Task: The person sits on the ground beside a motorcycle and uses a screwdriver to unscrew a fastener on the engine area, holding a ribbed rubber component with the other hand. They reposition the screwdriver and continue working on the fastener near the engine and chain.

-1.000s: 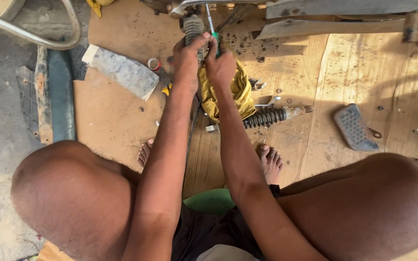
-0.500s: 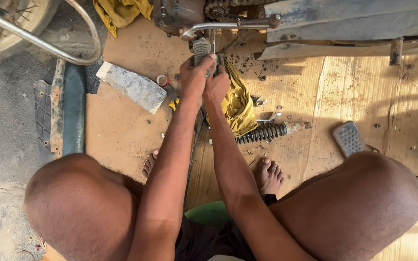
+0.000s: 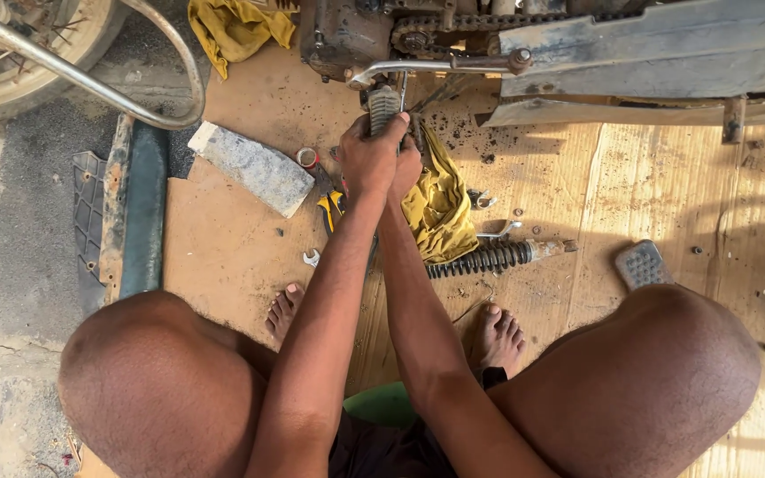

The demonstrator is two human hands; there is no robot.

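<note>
Both hands (image 3: 382,159) grip ribbed rubber footpeg (image 3: 382,106).

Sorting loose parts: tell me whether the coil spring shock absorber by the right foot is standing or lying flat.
Lying flat. The shock absorber rests lengthwise on the cardboard, beside the yellow rag.

Both hands (image 3: 381,159) now higher, clasped round the ribbed footpeg (image 3: 382,106)

L hand (image 3: 367,158), R hand (image 3: 407,166), both clenched, arms extended
</note>
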